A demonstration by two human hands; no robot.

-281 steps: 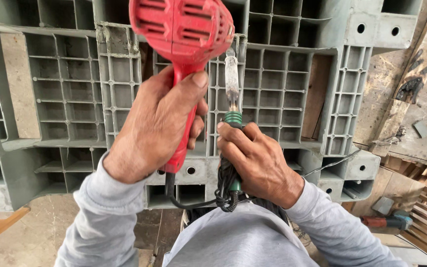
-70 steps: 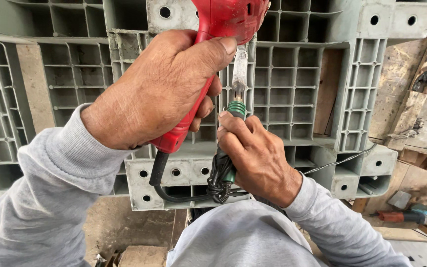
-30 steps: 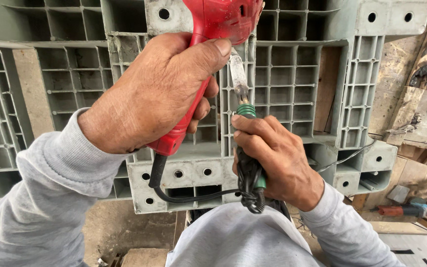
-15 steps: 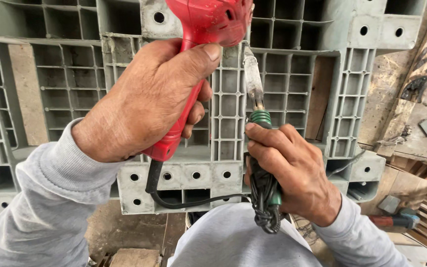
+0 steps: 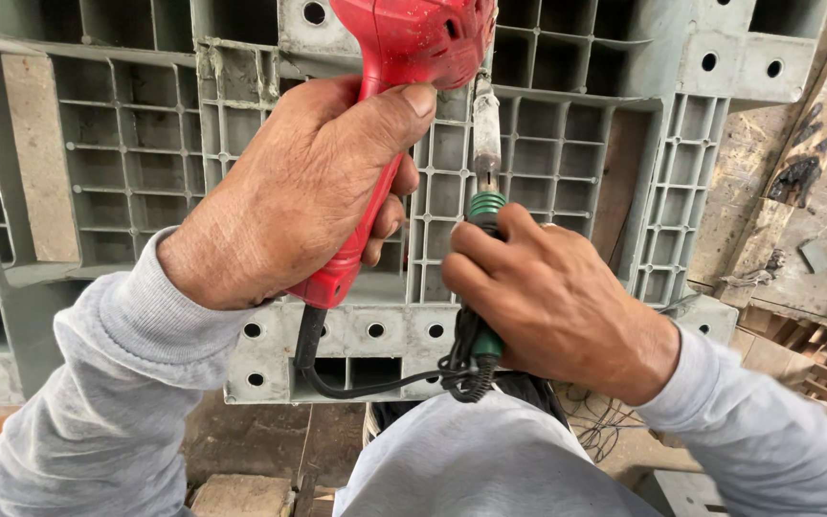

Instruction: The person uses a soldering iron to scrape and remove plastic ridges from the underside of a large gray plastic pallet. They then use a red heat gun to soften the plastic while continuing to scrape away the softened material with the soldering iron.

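A workshop scene, seen from above the hands, with rough wooden boards along the right edge and a dusty floor below. Filling most of the view is a large grey plastic pallet, stood up so its ribbed grid of square cells and its round bolt holes face the viewer.

In front of the pallet's middle, the left hand is wrapped fully around the handle of a red heat gun, fingers curled tight and thumb pressed against the gun's body, which reaches up past the top edge of the pallet view. A black cord leaves the bottom of the handle and loops across the pallet's lower rail.

Just right of the gun, the right hand is closed in a fist around the green handle of a soldering iron. Its metal shaft points upward against a vertical pallet rib, close beside the gun's lower end. The iron's handle pokes out beneath the fist, meeting the coiled cord.

Both arms wear light grey sleeves.
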